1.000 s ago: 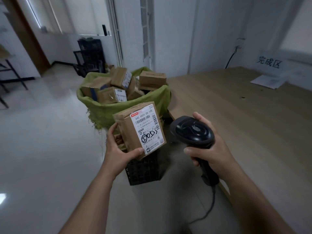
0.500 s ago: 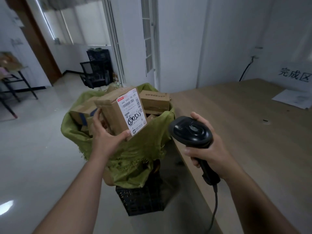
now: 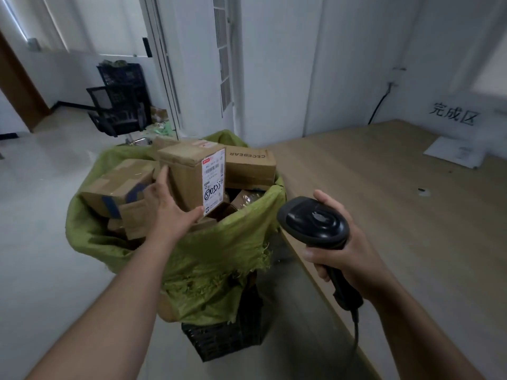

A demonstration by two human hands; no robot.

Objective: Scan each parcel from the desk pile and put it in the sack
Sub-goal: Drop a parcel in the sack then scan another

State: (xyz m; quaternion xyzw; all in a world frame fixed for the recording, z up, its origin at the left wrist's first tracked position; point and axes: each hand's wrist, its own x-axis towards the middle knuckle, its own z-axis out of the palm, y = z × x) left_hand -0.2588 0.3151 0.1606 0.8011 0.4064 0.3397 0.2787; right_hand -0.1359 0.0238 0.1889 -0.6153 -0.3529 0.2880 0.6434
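Over the last second the parcel has travelled from beside the scanner up and over the rim of the green sack. It now stands upright among the boxes already inside, though I cannot tell whether it rests on them yet. I judge the scan done, with only the release left for this one. The left hand is spread wide, fingers flat up the parcel's left side and thumb at its lower front corner, clamping the box between them. The right hand is wrapped round the scanner's handle, over the counter's near edge.
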